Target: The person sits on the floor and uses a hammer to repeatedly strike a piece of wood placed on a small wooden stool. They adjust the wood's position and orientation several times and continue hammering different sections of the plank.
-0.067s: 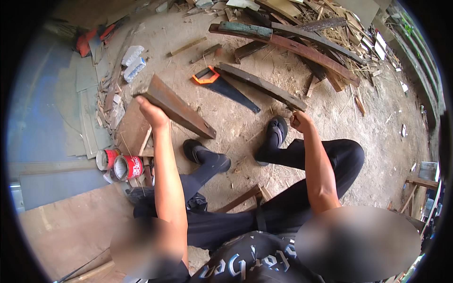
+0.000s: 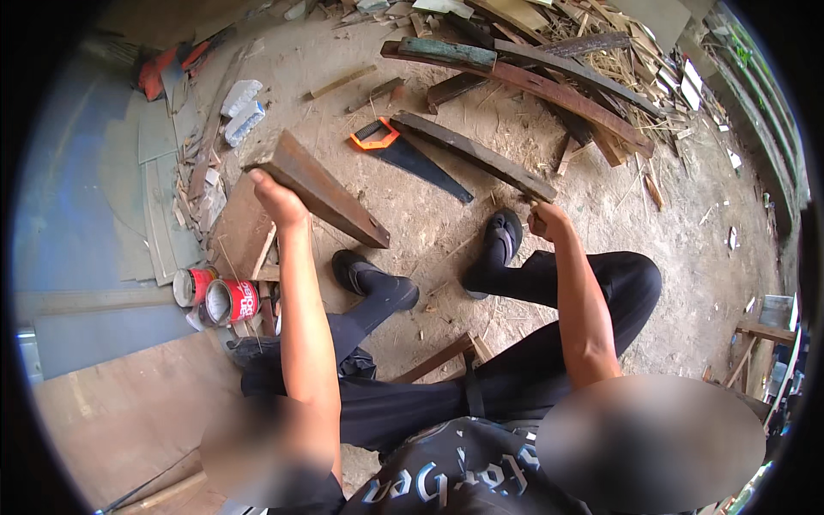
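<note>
My left hand (image 2: 281, 202) grips a short, thick wooden beam (image 2: 322, 189) near its far left end, holding it tilted above the floor. My right hand (image 2: 548, 221) is closed into a fist just below the near end of a long dark wooden plank (image 2: 472, 154). What sits in those fingers, if anything, is too small to make out. Between the two pieces of wood, a handsaw (image 2: 421, 169) with an orange and black handle and a dark blade lies on the floor, close to the plank.
A pile of old boards (image 2: 558, 90) and scraps fills the far right. Two red cans (image 2: 245, 300) stand left of my left forearm, beside a wooden board (image 2: 245, 225). White foam chunks (image 2: 245, 123) lie at the far left. My sandalled feet (image 2: 502, 236) rest between the hands.
The wooden beam in my left hand has tilted and shifted slightly up and to the left. My right hand stays nearly still beside the plank's end.
</note>
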The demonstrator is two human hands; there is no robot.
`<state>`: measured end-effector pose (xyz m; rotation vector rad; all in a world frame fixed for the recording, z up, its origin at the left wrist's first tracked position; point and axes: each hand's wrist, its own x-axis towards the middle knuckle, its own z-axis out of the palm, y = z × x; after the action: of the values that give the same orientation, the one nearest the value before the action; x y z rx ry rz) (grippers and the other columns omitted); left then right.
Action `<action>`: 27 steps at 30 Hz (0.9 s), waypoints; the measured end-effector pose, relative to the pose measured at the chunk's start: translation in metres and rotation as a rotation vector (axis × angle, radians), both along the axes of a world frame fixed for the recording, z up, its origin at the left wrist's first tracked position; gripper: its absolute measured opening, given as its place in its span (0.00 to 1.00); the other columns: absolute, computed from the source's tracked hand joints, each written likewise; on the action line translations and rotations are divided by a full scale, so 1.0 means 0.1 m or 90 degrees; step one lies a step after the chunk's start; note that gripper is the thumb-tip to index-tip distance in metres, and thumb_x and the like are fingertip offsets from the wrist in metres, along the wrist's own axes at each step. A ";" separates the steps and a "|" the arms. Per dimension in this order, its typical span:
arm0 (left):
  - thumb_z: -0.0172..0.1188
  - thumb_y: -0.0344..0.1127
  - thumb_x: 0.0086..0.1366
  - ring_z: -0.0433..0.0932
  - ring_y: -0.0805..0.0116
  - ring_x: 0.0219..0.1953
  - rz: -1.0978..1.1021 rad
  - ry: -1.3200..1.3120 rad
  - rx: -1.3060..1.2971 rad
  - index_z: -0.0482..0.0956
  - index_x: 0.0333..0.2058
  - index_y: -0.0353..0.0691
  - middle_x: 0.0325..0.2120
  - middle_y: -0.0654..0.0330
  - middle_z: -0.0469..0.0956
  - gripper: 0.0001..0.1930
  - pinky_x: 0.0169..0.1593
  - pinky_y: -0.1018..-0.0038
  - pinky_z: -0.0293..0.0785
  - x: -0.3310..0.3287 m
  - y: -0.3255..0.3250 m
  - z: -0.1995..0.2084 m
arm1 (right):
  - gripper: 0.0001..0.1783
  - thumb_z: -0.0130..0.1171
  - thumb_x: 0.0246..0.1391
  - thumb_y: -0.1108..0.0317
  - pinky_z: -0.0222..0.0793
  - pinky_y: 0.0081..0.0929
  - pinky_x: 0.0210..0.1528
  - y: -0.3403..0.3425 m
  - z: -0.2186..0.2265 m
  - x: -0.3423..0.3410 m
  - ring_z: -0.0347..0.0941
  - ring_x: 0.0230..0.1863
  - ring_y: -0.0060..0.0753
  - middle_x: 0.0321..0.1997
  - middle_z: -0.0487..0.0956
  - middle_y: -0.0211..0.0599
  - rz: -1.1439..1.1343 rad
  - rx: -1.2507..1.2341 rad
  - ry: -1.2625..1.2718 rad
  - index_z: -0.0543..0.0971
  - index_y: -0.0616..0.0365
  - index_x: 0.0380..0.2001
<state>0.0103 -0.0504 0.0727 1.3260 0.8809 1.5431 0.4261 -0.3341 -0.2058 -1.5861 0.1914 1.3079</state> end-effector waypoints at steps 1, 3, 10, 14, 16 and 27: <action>0.40 0.71 0.70 0.78 0.64 0.45 0.025 -0.025 0.032 0.76 0.48 0.26 0.42 0.53 0.80 0.44 0.51 0.68 0.74 0.14 0.02 -0.03 | 0.06 0.54 0.59 0.69 0.69 0.31 0.21 -0.17 -0.09 0.17 0.71 0.20 0.26 0.23 0.75 0.38 0.185 -0.057 -0.157 0.75 0.57 0.28; 0.41 0.70 0.70 0.78 0.63 0.45 0.093 0.063 0.082 0.76 0.47 0.25 0.43 0.53 0.80 0.43 0.51 0.67 0.73 -0.07 0.13 -0.11 | 0.11 0.56 0.58 0.66 0.70 0.32 0.21 0.03 0.37 -0.11 0.71 0.18 0.27 0.20 0.75 0.39 0.325 -0.157 -0.153 0.76 0.58 0.23; 0.39 0.68 0.72 0.76 0.65 0.48 -0.006 -0.051 0.038 0.74 0.52 0.28 0.46 0.54 0.79 0.41 0.54 0.67 0.71 -0.17 0.43 -0.15 | 0.23 0.60 0.61 0.52 0.67 0.29 0.17 -0.01 1.66 -0.93 0.71 0.15 0.26 0.15 0.73 0.33 0.760 -0.290 -0.399 0.78 0.62 0.22; 0.37 0.71 0.71 0.74 0.65 0.53 -0.046 -0.127 -0.022 0.69 0.59 0.35 0.52 0.58 0.76 0.41 0.59 0.68 0.68 -0.29 0.79 -0.11 | 0.19 0.54 0.66 0.56 0.68 0.24 0.21 -0.10 2.00 -1.74 0.73 0.21 0.21 0.25 0.76 0.34 0.472 0.124 -0.262 0.76 0.64 0.35; 0.38 0.72 0.70 0.72 0.65 0.55 -0.043 -0.167 -0.015 0.66 0.62 0.36 0.55 0.58 0.74 0.42 0.61 0.68 0.66 -0.36 0.99 -0.17 | 0.17 0.50 0.68 0.58 0.69 0.25 0.23 0.04 1.76 -2.12 0.74 0.25 0.22 0.32 0.77 0.37 0.430 0.286 -0.263 0.75 0.64 0.39; 0.38 0.75 0.67 0.72 0.63 0.57 -0.009 -0.122 -0.148 0.69 0.61 0.34 0.56 0.54 0.75 0.46 0.63 0.67 0.64 -0.36 1.07 0.03 | 0.24 0.53 0.67 0.49 0.68 0.56 0.32 1.19 1.38 -3.02 0.75 0.32 0.71 0.23 0.76 0.64 0.585 0.215 -0.624 0.72 0.64 0.33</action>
<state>-0.0260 0.0568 0.0761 0.9999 0.8956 1.4795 0.1243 -0.2154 -0.0682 -1.8747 -1.4177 0.9278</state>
